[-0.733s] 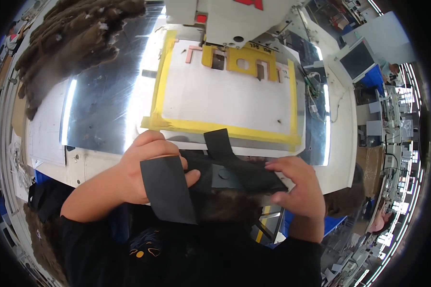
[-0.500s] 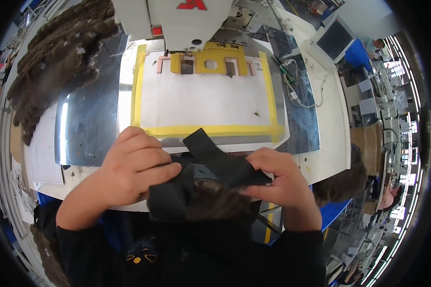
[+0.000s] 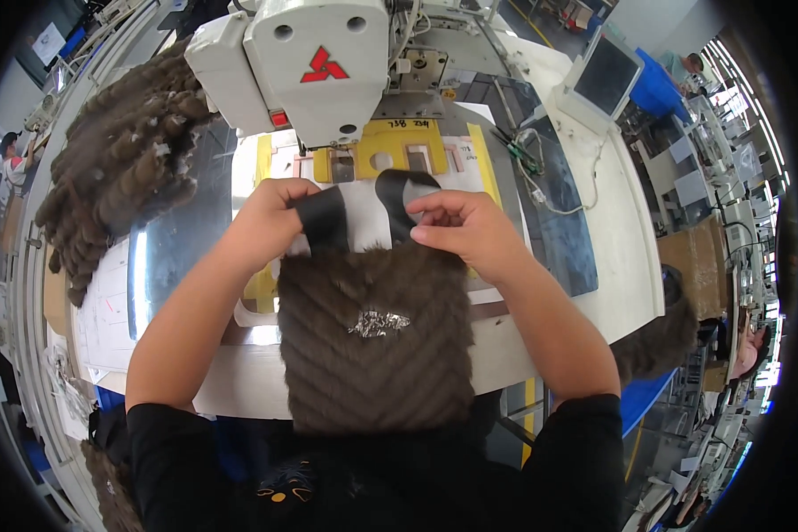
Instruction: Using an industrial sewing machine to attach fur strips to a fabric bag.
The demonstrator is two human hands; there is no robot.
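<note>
A brown furry panel [image 3: 377,372] hangs upright in front of me, its nap in slanting rows, with a shiny silvery patch [image 3: 379,324] in the middle. Two wide black straps rise from its top edge. My left hand [image 3: 275,222] pinches the left strap [image 3: 324,218]. Thumb and fingers of my right hand [image 3: 470,229] close on the right strap [image 3: 395,206], which curls over in a loop. Just beyond is a white sheet bordered with yellow tape [image 3: 483,168], and a yellow template [image 3: 361,161] with cut-outs lies under the machine head.
A white industrial sewing machine [image 3: 315,66] stands over the far side of the table. Brown fur pieces [image 3: 120,155] are heaped at left. Green-handled snips [image 3: 525,155] and a cable lie at right, near a screen [image 3: 605,75]. Another person [image 3: 684,66] is at the far right.
The fur panel has come up into full view, and both hands have moved away from me and up with the straps. The view has shifted, showing more of the machine.
</note>
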